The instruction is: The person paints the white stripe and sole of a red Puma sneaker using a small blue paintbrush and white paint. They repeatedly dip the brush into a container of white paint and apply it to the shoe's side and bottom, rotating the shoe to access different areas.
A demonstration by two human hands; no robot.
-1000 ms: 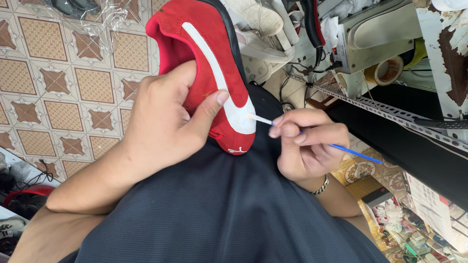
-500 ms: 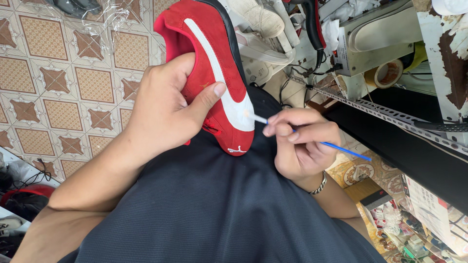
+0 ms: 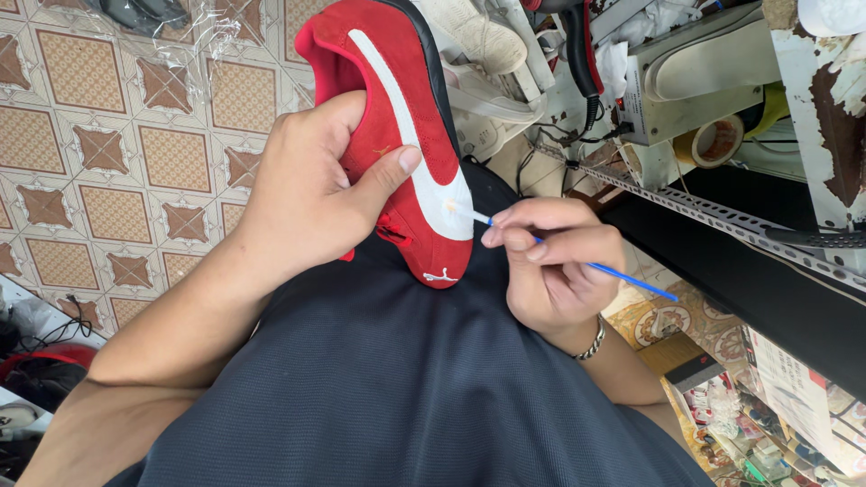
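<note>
Tiled floor (image 3: 108, 180) below; left hand (image 3: 311, 194) gripped red shoe (image 3: 397, 108) steady on lap, right hand (image 3: 550, 271) pinched blue swab (image 3: 622, 277) w/ tip on white stripe (image 3: 424, 167).

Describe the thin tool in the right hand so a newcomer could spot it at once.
Start at the red shoe with a white stripe, propped on the dark-clothed lap and steadied by the left hand. Beside its toe, the right hand pinches a thin blue-handled brush, its white tip touching the stripe. Nothing else nearby is so slim and blue.
</note>
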